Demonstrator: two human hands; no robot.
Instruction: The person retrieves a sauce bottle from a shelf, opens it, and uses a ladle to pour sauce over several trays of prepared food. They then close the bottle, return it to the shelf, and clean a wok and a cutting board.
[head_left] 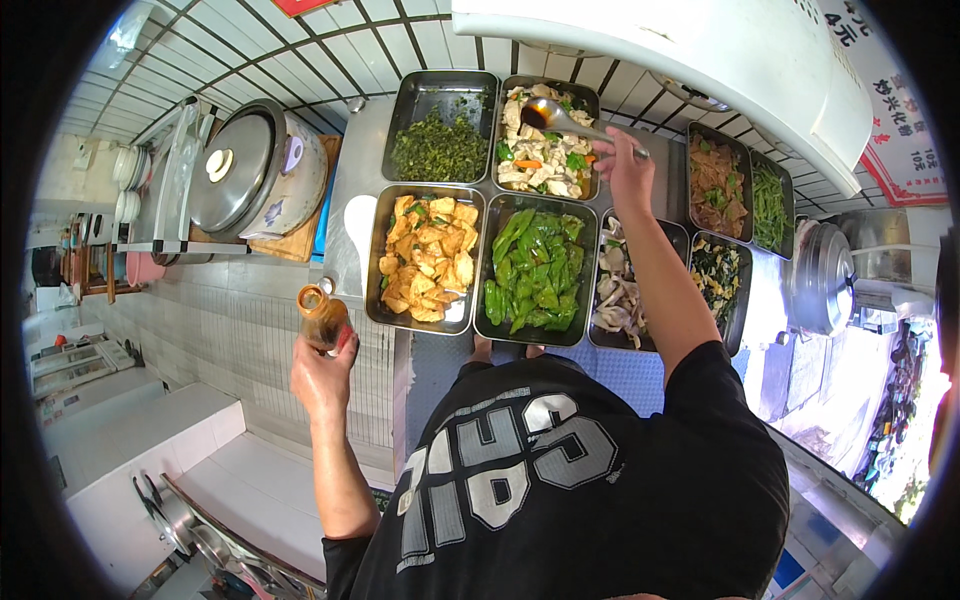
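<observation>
My right hand is closed on the handle of a metal spoon. Dark brown liquid lies in its bowl, above the tray of sliced pale meat with green and orange vegetables. At the left, my left hand grips an uncapped glass jar with dark brown contents, held upright or slightly tilted. Nearest to the jar is the tray of golden fried pieces. Beside that stands a tray of green peppers. Chopped dark greens partly fill the tray behind.
More trays stand to the right, with grey mushroom-like pieces, brown slices and green beans. A white spoon lies left of them. A large lidded pot is at the far left. A white hood overhangs the back.
</observation>
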